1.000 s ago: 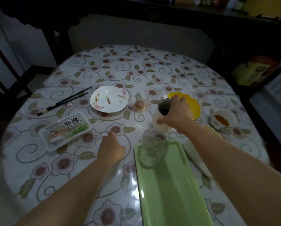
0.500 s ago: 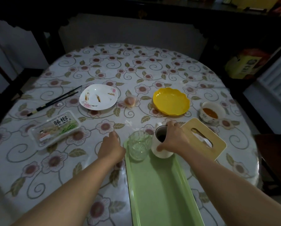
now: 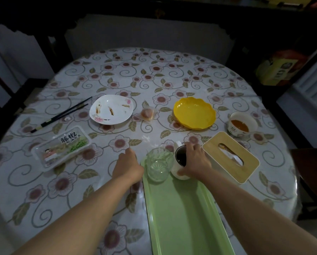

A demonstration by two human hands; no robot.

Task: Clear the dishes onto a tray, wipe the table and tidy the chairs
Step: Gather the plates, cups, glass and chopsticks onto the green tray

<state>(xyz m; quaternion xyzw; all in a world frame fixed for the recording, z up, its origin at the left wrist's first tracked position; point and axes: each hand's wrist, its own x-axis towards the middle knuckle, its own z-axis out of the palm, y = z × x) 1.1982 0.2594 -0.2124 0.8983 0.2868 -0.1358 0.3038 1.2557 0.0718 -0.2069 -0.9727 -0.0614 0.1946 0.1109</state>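
A long green tray (image 3: 181, 214) lies on the flowered round table (image 3: 154, 78) in front of me. A clear glass (image 3: 158, 164) stands at the tray's far end. Beside it on the tray stands a white mug (image 3: 179, 162) with a dark inside, and my right hand (image 3: 195, 162) grips it from above, fingers over the rim. My left hand (image 3: 127, 165) rests on the cloth by the tray's far left corner, fingers curled. Farther off lie a dirty white plate (image 3: 111, 109), a yellow dish (image 3: 194, 113), a small cup of orange liquid (image 3: 241, 124) and dark chopsticks (image 3: 62, 115).
A wood-topped tissue box (image 3: 231, 157) sits right of the tray. A plastic snack pack (image 3: 62, 145) lies at the left, a small wrapped bun (image 3: 147, 114) between the plates. Dark chairs (image 3: 310, 173) stand at the right and left edges. A dark sideboard runs along the back.
My right hand carried the white mug from beside the yellow dish to the tray and set it next to the glass. My left hand stayed by the tray's corner.
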